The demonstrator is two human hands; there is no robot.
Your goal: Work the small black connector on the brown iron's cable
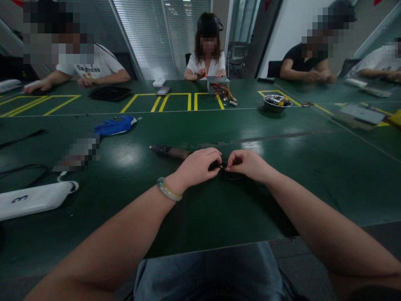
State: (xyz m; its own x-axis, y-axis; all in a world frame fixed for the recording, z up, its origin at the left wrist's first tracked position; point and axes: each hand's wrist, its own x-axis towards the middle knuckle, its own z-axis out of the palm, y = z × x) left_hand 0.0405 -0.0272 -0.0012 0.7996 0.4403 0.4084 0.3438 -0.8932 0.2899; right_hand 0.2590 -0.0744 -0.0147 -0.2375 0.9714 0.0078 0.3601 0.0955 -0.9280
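Note:
My left hand (202, 166), with a pale green bangle (169, 190) at its wrist, is closed on a small dark object (214, 165) just above the green table (194, 225). Facing it, my right hand (246, 165) has thumb and forefinger pinched together at the right end of that object; what they hold is too small to make out. The fingertips of the two hands are close together. A dark tool with a brownish grip and a metal tip (171, 151) lies on the table, its right end hidden behind my left hand.
To the left are a blue glove (115, 126), a phone (79, 152) and a white power bank (34, 200). Across the table sit several people, with a metal box with coloured wires (217, 85), a bowl of parts (277, 103) and a black tray (110, 93).

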